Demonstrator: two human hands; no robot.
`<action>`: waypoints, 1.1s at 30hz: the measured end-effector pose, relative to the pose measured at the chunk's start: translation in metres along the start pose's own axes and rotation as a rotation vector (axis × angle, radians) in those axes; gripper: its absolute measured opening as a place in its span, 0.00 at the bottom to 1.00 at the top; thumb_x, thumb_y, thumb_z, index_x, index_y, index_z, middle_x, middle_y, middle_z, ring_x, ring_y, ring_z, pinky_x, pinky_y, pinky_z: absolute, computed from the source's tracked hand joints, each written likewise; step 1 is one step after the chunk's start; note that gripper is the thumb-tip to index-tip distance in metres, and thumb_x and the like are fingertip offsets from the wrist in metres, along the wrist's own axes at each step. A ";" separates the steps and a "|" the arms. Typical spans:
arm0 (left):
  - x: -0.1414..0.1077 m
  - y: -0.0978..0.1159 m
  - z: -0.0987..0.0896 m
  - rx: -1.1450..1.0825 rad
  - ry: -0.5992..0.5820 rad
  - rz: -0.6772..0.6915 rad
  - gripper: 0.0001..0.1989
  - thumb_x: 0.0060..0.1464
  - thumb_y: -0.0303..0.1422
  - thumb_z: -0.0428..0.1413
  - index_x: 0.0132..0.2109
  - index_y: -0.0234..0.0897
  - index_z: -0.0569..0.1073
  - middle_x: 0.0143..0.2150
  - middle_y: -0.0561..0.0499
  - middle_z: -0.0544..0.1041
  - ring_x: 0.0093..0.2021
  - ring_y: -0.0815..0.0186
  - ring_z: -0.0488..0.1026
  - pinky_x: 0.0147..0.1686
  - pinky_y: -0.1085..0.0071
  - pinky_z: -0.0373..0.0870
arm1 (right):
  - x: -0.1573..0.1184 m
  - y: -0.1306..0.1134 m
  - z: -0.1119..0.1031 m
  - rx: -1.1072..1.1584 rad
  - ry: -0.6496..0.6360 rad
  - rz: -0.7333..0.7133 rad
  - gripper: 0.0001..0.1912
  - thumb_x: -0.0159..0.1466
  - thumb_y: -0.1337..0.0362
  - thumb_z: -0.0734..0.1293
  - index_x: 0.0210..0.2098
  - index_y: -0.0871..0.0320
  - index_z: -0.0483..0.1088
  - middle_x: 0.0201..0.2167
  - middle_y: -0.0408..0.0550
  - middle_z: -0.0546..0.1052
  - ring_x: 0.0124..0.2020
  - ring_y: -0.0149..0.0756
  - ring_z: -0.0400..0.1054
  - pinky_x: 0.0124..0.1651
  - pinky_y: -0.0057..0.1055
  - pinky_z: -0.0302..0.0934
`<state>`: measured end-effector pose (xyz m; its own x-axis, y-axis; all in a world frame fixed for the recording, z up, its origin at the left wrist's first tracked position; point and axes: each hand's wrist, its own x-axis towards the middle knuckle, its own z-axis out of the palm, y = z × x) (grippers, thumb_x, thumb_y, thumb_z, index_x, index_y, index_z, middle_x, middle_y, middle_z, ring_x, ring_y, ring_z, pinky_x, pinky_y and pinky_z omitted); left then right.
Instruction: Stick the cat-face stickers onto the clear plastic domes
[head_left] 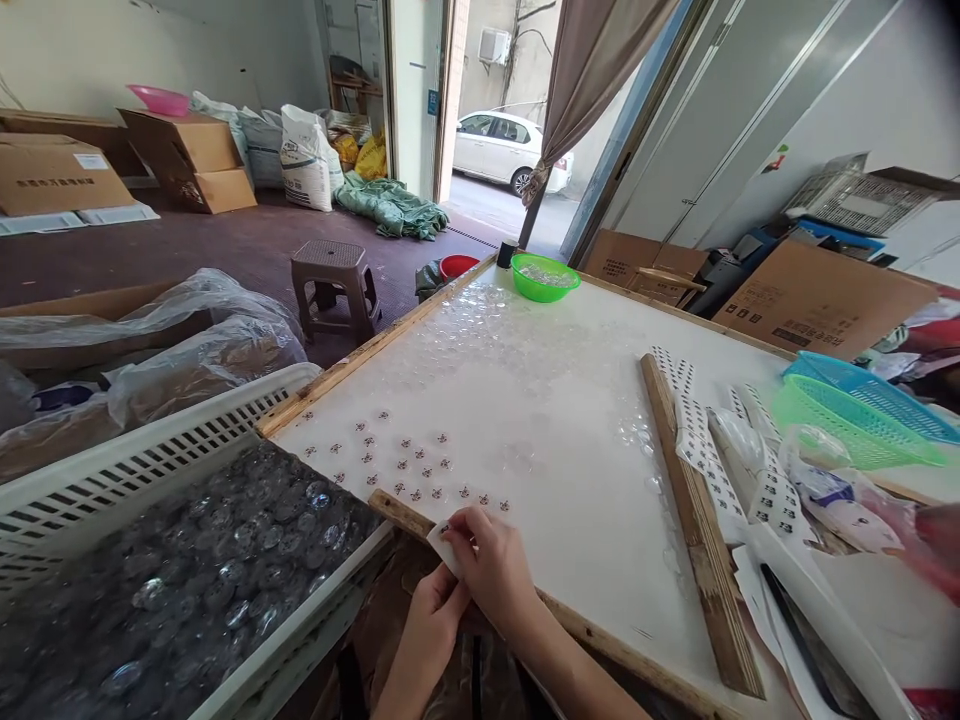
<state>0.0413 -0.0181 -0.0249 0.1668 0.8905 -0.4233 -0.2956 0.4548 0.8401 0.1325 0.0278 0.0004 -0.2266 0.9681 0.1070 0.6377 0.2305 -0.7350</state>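
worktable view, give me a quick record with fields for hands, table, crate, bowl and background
right hand: fingers on a small white slip
left hand: at the slip's lower end, grip partly hidden
table: white top, wooden edging; clear pieces spread about, dark-marked pieces near left
wooden bar: on the right, beside printed strips
crate: white, slotted, left of the table, holding many round clear pieces
green bowl: far corner, clear pieces inside
background: stool, white car outside

Left hand (439, 602) below right hand (496, 562); fingers bent inward.
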 end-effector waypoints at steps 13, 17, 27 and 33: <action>0.005 0.000 -0.011 -0.027 0.054 -0.087 0.26 0.38 0.53 0.59 0.33 0.32 0.74 0.23 0.49 0.73 0.25 0.61 0.70 0.25 0.68 0.70 | 0.058 0.118 -0.093 0.344 0.227 0.470 0.17 0.50 0.52 0.66 0.27 0.61 0.65 0.21 0.43 0.67 0.23 0.29 0.61 0.26 0.26 0.57; 0.007 -0.007 -0.013 -0.016 0.032 -0.083 0.25 0.40 0.51 0.59 0.35 0.32 0.75 0.24 0.49 0.73 0.26 0.61 0.71 0.26 0.68 0.71 | 0.058 0.136 -0.096 0.328 0.131 0.531 0.16 0.48 0.53 0.66 0.25 0.62 0.66 0.19 0.43 0.67 0.19 0.28 0.59 0.20 0.24 0.52; 0.006 -0.004 -0.012 -0.002 0.038 -0.084 0.25 0.39 0.52 0.59 0.35 0.32 0.75 0.25 0.48 0.74 0.27 0.61 0.71 0.27 0.68 0.70 | 0.062 0.137 -0.089 0.162 0.096 0.547 0.13 0.51 0.55 0.63 0.26 0.61 0.67 0.17 0.42 0.67 0.18 0.28 0.58 0.21 0.24 0.50; 0.004 0.003 -0.011 -0.009 0.024 -0.099 0.25 0.38 0.52 0.59 0.33 0.32 0.74 0.25 0.48 0.74 0.27 0.60 0.71 0.27 0.67 0.70 | 0.063 0.130 -0.082 -0.076 0.136 0.496 0.10 0.51 0.58 0.63 0.25 0.59 0.68 0.24 0.45 0.72 0.26 0.32 0.63 0.28 0.27 0.53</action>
<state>0.0310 -0.0132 -0.0273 0.1734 0.8414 -0.5118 -0.2871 0.5403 0.7910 0.2619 0.1264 -0.0335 0.2105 0.9657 -0.1523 0.6968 -0.2575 -0.6695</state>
